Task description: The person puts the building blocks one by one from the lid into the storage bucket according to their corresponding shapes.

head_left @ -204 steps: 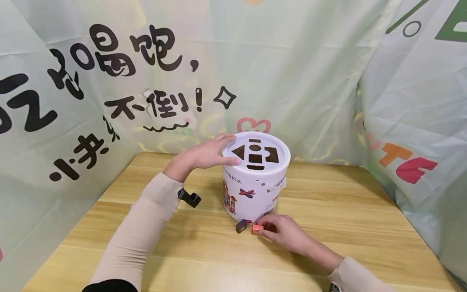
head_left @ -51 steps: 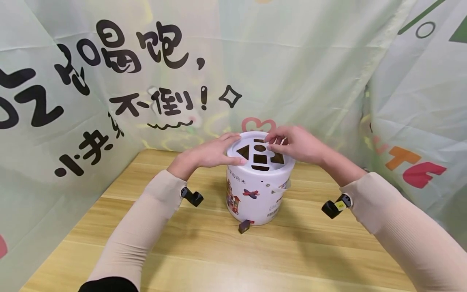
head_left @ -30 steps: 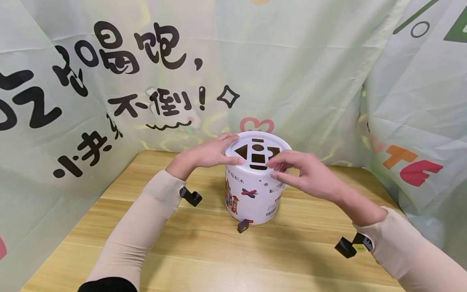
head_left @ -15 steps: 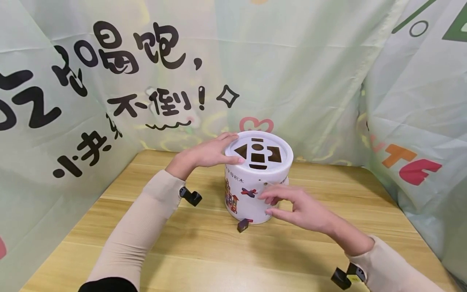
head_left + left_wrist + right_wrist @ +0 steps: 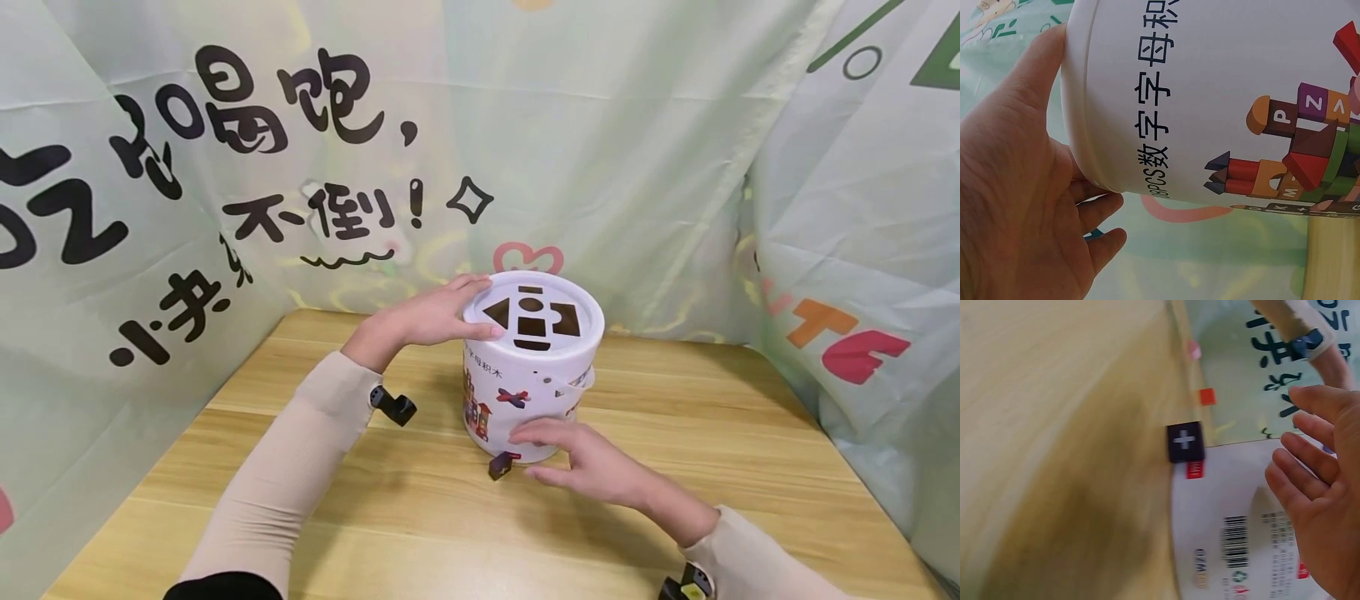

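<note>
A white lidded bucket [image 5: 517, 425], printed with toy-block pictures, stands upright on the table. Its lid [image 5: 588, 333] has several shaped holes, among them a triangle, a circle and a square. My left hand [image 5: 427, 317] holds the lid's left rim, thumb over the front and fingers round the back. At the foot of the bucket lies a dark block [image 5: 499, 465], with a plus sign on it in the right wrist view. My right hand [image 5: 596, 467], thumb and fingers apart and nothing between them, hovers just right of that block, in front of the bucket.
The wooden table [image 5: 420, 533] extends all around the bucket. A white handle [image 5: 587, 381] hangs on the bucket's right side. Behind it hangs a printed curtain [image 5: 637, 167] with black lettering. Small black cameras [image 5: 393, 406] sit on both wrists.
Earlier my right hand pinched an orange-red block beside the dark one, then was over the lid. That block is gone from view; the hand has come down empty. The left hand keeps its place.
</note>
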A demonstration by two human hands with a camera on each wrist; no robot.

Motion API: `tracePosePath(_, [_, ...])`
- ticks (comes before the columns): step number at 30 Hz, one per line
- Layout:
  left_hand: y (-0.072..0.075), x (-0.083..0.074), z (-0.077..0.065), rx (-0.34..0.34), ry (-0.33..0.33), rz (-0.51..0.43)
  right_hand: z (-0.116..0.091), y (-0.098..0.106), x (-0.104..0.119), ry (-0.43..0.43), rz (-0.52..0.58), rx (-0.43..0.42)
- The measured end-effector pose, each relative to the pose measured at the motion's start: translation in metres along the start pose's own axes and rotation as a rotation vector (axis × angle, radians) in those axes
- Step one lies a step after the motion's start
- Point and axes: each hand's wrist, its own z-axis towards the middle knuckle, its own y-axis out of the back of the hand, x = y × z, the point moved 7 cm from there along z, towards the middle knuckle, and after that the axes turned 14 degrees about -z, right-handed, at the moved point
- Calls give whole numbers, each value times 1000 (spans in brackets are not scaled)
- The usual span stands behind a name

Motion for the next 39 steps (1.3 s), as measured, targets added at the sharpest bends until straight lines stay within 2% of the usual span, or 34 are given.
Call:
tracePosePath(8, [0, 0, 1, 0, -3, -3, -2, -30, -7, -57, -54, 103])
tracePosePath(17, [0, 0, 0, -1, -3, -10, 0, -44, -2, -32, -184, 168])
tracePosePath(32, [-1, 0, 0, 2, 3, -9, 6, -43, 9, 9, -364, 31])
tracePosePath(39, [0, -2, -1, 0, 5, -10, 8, -45, 15, 60, -448, -44])
